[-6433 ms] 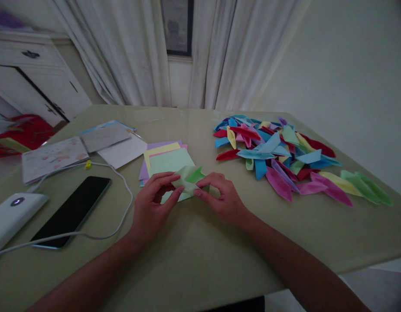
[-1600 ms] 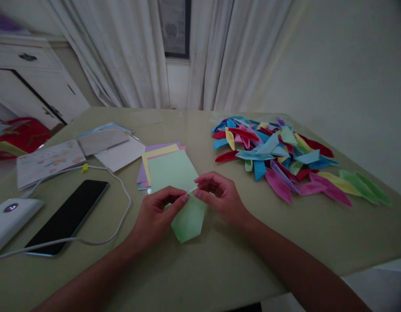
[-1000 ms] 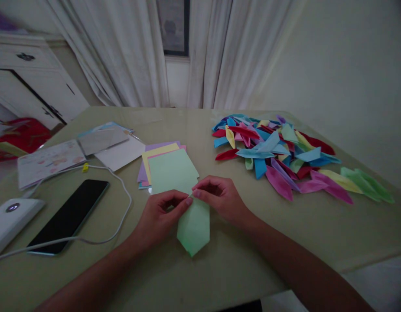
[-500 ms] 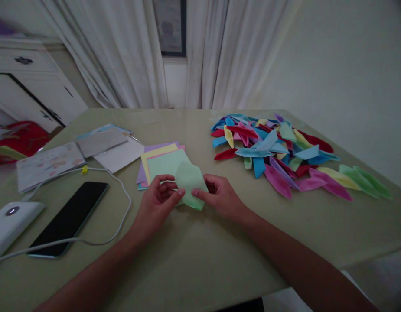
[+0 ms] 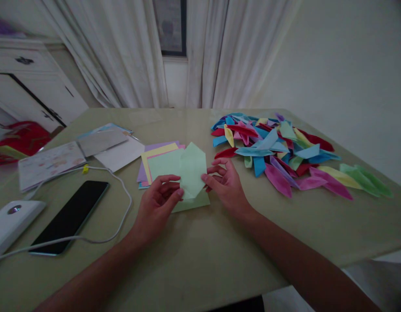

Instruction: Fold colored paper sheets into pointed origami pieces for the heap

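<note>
A pale green sheet of folded paper (image 5: pixel 193 171), pointed at its top and bottom ends, is held up between my two hands. My left hand (image 5: pixel 159 201) pinches its left edge between thumb and fingers. On the right edge, the thumb and fingers of my right hand (image 5: pixel 226 184) grip it, with the upper fingers bent and partly lifted. Below and behind it lies a flat pale green sheet (image 5: pixel 200 202), close to a stack of coloured paper squares (image 5: pixel 163 162) in green, pink, yellow and purple.
A heap of folded coloured paper pieces (image 5: pixel 268 143) spreads over the table's right side. On the left lie a black phone (image 5: pixel 70 216), a white power bank (image 5: pixel 14 225), a looping white cable (image 5: pixel 127 195) and several cards (image 5: pixel 52 162). The table (image 5: pixel 187 268) has a pale green surface.
The green paper has turned from a tilted, rounded view to upright, showing pointed ends. My right hand has shifted slightly right, its fingers more spread. The left hand stays nearly still.
</note>
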Demonstrator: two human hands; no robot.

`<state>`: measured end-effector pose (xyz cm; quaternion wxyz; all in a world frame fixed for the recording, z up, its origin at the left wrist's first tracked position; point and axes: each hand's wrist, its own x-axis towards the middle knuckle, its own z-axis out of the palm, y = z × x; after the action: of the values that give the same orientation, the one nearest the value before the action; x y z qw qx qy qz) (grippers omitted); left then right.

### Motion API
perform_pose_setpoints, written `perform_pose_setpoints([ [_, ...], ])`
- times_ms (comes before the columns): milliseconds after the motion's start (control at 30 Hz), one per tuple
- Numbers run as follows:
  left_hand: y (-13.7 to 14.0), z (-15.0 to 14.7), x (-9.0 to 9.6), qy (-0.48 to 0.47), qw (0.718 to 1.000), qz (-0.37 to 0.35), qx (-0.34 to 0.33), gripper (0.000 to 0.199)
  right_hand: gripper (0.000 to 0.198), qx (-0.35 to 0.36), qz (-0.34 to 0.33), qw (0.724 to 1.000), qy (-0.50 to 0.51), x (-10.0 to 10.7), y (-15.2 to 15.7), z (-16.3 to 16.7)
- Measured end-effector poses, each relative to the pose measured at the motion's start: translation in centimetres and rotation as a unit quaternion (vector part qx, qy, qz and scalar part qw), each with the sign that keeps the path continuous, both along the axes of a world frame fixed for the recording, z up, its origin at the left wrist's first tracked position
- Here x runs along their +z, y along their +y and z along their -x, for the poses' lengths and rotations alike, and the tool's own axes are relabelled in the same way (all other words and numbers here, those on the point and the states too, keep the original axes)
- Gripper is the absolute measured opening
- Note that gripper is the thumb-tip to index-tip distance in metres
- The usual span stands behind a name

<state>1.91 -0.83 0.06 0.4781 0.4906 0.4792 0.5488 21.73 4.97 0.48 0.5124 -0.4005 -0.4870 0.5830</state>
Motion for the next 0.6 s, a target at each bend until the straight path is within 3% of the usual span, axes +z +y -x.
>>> perform_pose_setpoints([
  [100, 0.1, 0.2, 0.1, 0.004, 1.0, -0.006, 0.022, 0.037, 0.044, 0.022, -0.013, 1.0, -0.017, 0.3, 0.0, -0.2],
  [267, 0.0, 0.1, -0.1, -0.014, 1.0, -0.013, 0.002, 0.046, 0.03, 0.085, -0.029, 0.995, -0.034, 0.4, -0.2, -0.3],
  [433, -0.1, 0.2, -0.4, 0.002, 0.999, -0.025, 0.026, 0.046, 0.047, 0.19, -0.01, 0.981, -0.037, -0.5, -0.6, -0.2],
  [533, 0.0, 0.3, -0.5, 0.031, 0.998, -0.038, 0.032, 0.036, 0.05, 0.193, -0.025, 0.98, -0.049, -0.7, -0.8, -0.2],
  [600, 0.0, 0.4, -0.6, 0.066, 0.996, -0.062, 0.025, 0.037, 0.042, 0.198, -0.025, 0.979, -0.052, -0.6, -0.8, -0.2],
])
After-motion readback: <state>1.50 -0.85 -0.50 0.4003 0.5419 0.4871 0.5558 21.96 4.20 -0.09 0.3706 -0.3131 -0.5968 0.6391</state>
